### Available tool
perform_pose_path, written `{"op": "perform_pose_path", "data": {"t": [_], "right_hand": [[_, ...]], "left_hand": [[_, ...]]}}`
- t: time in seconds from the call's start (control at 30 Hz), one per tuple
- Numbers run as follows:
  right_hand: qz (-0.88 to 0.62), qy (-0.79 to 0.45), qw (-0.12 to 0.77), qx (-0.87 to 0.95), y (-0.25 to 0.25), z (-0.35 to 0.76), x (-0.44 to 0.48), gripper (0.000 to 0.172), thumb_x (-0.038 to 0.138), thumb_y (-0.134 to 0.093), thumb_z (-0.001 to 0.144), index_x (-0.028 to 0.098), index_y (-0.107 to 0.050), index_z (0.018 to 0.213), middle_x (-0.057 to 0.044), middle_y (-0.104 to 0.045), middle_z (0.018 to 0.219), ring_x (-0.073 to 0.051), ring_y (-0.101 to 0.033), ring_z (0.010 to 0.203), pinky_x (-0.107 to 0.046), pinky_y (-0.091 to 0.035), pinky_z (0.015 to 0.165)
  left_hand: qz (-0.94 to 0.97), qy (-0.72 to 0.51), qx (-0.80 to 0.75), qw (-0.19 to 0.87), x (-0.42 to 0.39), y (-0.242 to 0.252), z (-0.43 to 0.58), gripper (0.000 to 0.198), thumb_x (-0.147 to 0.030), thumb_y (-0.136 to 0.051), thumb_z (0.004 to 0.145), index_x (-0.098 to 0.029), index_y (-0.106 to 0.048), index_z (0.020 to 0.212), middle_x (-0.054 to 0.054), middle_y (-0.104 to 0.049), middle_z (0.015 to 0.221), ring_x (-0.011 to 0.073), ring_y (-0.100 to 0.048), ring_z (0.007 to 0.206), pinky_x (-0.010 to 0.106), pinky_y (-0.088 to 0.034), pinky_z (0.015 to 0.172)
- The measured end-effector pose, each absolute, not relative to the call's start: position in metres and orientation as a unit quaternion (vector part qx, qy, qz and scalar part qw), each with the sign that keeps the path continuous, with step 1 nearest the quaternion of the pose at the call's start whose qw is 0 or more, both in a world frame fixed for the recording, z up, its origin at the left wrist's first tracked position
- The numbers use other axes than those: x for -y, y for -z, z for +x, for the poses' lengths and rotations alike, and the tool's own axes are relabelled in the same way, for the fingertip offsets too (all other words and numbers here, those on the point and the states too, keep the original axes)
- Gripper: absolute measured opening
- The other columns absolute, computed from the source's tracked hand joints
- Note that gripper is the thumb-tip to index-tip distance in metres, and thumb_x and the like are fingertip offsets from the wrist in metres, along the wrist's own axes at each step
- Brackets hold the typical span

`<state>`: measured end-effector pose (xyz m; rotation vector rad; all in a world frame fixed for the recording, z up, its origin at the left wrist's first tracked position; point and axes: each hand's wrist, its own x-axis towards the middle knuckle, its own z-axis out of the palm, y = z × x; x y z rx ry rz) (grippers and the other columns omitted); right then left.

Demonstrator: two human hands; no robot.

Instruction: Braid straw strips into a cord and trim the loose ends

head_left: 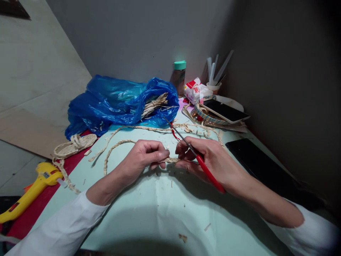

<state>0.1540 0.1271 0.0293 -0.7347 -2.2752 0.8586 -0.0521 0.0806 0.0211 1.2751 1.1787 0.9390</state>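
My left hand (147, 154) pinches a pale braided straw cord (172, 160) between thumb and fingers. A short length of it bridges the gap to my right hand (205, 153). Fingertips of that hand touch the cord's right part, while red-handled scissors (210, 176) lie in the same hand, blades slanting up to the left. From behind my left hand the braid curves back over the table. Another braided strand (149, 128) runs across behind both hands, with straw scraps around it.
A blue plastic bag (117, 101) holding a straw bundle (154, 105) lies at the back. On the left are a coiled braid (76, 145) and yellow glue gun (34, 188). A phone (225, 109), a bottle (179, 76) and glue sticks (212, 73) stand back right, near a black object (258, 163).
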Motion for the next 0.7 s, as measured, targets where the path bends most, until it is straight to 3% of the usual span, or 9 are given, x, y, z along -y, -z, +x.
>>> {"op": "perform_pose_path", "data": {"t": [0.17,0.27,0.43,0.7], "right_hand": [[-0.269,-0.337,0.301,0.851,-0.027,0.154,-0.127,0.013,0.023,-0.068,0.081,0.018,-0.057,0.08,0.003,-0.062,0.074,-0.009,-0.054,0.064,-0.02,-0.039,0.059],[-0.272,-0.351,0.295,0.846,-0.028,0.154,-0.127,0.015,0.022,-0.071,0.078,0.018,-0.057,0.081,0.003,-0.062,0.076,-0.01,-0.055,0.066,-0.021,-0.04,0.061],[-0.294,-0.409,0.242,0.83,-0.03,0.16,-0.133,0.017,0.031,-0.07,0.08,0.019,-0.059,0.085,0.003,-0.06,0.071,-0.01,-0.053,0.062,-0.02,-0.039,0.055],[-0.288,-0.436,0.256,0.814,-0.03,0.163,-0.136,0.021,0.03,-0.075,0.076,0.02,-0.06,0.088,0.001,-0.064,0.081,-0.012,-0.057,0.065,-0.021,-0.044,0.058]], "left_hand": [[0.538,-0.378,-0.498,0.566,-0.081,-0.023,-0.051,0.024,-0.034,-0.063,0.084,-0.013,-0.063,0.074,0.0,-0.06,0.062,0.0053,-0.038,0.05,0.022,-0.025,0.05],[0.578,-0.341,-0.508,0.541,-0.079,-0.027,-0.052,0.019,-0.03,-0.062,0.085,-0.013,-0.067,0.079,-0.002,-0.055,0.061,0.0074,-0.043,0.056,0.021,-0.029,0.053],[0.6,-0.352,-0.509,0.507,-0.08,-0.035,-0.057,0.016,-0.028,-0.06,0.087,-0.013,-0.065,0.082,-0.001,-0.06,0.069,0.0088,-0.049,0.061,0.021,-0.037,0.059],[0.615,-0.377,-0.501,0.478,-0.081,-0.041,-0.06,0.013,-0.024,-0.064,0.084,-0.014,-0.068,0.077,-0.002,-0.058,0.067,0.0077,-0.049,0.064,0.019,-0.037,0.059]]}}
